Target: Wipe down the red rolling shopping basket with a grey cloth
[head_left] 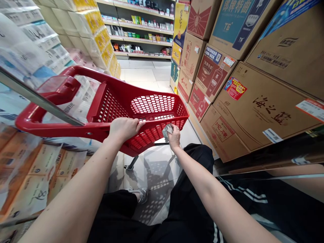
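Observation:
A red plastic shopping cart (pixel 162 119) with perforated basket walls stands across in front of me, its handle end to the left. My left hand (pixel 124 129) is closed over the near rim, around the middle of the basket's length. Lower and to the right, my right hand (pixel 174 137) pinches a crumpled greyish cloth (pixel 167 131) against or very close to the outer near wall. The fingertips behind the cloth are partly hidden. A metal bar (pixel 40 96) slants down to the cart's rim at the left.
Stacked cardboard cartons (pixel 268 108) line the right side. Packs of paper tissue (pixel 86 23) are piled at the left, with orange packs (pixel 37 175) lower down. Shelves of small bottles and tubes (pixel 144 33) stand at the back. Pale floor tiles (pixel 162 77) run between.

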Motion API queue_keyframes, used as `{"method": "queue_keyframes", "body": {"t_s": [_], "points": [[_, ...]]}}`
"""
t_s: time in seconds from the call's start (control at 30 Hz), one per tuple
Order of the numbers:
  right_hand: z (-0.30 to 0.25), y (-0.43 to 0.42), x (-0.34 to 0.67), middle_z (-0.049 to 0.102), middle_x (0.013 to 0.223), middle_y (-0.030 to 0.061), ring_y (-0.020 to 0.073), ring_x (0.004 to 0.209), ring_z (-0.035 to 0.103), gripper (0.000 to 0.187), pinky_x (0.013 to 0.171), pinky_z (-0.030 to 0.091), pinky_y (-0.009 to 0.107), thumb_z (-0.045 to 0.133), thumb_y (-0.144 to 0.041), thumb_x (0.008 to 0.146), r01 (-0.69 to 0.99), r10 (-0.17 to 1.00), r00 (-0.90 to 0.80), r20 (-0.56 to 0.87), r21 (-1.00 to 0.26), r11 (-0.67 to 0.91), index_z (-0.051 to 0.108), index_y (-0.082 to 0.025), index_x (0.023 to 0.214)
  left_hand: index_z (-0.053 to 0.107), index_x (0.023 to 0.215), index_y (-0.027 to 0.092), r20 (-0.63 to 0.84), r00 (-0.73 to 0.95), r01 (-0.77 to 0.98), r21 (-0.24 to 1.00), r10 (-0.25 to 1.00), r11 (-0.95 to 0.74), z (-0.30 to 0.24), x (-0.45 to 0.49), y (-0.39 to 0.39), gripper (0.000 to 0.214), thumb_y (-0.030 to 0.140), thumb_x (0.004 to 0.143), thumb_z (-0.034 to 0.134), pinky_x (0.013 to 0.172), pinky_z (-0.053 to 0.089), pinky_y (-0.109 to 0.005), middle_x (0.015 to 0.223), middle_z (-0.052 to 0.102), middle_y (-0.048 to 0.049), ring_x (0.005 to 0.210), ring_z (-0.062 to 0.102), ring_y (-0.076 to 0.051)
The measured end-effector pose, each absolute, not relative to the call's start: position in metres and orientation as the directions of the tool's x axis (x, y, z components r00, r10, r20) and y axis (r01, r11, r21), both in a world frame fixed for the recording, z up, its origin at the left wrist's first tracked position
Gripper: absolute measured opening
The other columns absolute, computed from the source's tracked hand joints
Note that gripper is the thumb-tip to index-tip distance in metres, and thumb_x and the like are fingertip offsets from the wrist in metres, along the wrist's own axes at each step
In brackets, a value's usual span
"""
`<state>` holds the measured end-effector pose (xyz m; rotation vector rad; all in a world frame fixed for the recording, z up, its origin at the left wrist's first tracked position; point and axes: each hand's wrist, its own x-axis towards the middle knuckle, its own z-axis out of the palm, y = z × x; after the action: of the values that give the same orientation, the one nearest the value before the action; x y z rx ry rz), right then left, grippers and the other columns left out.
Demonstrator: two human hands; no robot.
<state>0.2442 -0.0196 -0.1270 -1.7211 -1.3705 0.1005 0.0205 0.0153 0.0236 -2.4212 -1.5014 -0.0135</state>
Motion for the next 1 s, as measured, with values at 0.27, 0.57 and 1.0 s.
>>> {"method": "queue_keyframes", "body": {"t_s": [0.27, 0.57, 1.0], "points": [[-0.129, -0.01, 0.237, 0.054, 0.121, 0.0164, 0.0229, 0.107, 0.061, 0.032, 0.097, 0.048, 0.033, 0.055, -0.016, 0.088, 0.702, 0.821, 0.42, 0.387, -0.712, -0.023, 0.068, -0.014, 0.117, 0.073, 0.093, 0.014, 0.151, 0.436, 0.892, -0.203, 0.887, -0.404, 0.023, 0.021, 0.017, 0.08, 0.061, 0.095, 0.009, 0.071, 0.039, -0.039, 0.088, 0.073, -0.021, 0.087, 0.068, -0.037], [-0.103, -0.02, 0.264, 0.058, 0.11, 0.0094, 0.0213, 0.101, 0.059, 0.027, 0.093, 0.049, 0.031, 0.059, -0.016, 0.087, 0.782, 0.898, 0.157, 0.41, -0.608, 0.141, 0.072, -0.019, 0.11, 0.073, 0.09, 0.014, 0.184, 0.442, 0.892, -0.192, 0.878, -0.409, 0.019, 0.014, 0.022, 0.081, 0.065, 0.094, 0.011, 0.071, 0.039, -0.039, 0.085, 0.073, -0.0205, 0.084, 0.068, -0.036], [-0.11, -0.014, 0.25, 0.059, 0.118, 0.0141, 0.0252, 0.112, 0.053, 0.031, 0.096, 0.048, 0.036, 0.051, -0.02, 0.096, 0.892, 0.866, 0.143, 0.479, -0.442, 0.097, 0.066, -0.018, 0.124, 0.074, 0.09, 0.014, 0.185, 0.451, 0.886, -0.212, 0.873, -0.412, 0.02, 0.012, 0.02, 0.081, 0.064, 0.094, 0.01, 0.069, 0.038, -0.039, 0.083, 0.073, -0.0203, 0.082, 0.069, -0.037]]}}
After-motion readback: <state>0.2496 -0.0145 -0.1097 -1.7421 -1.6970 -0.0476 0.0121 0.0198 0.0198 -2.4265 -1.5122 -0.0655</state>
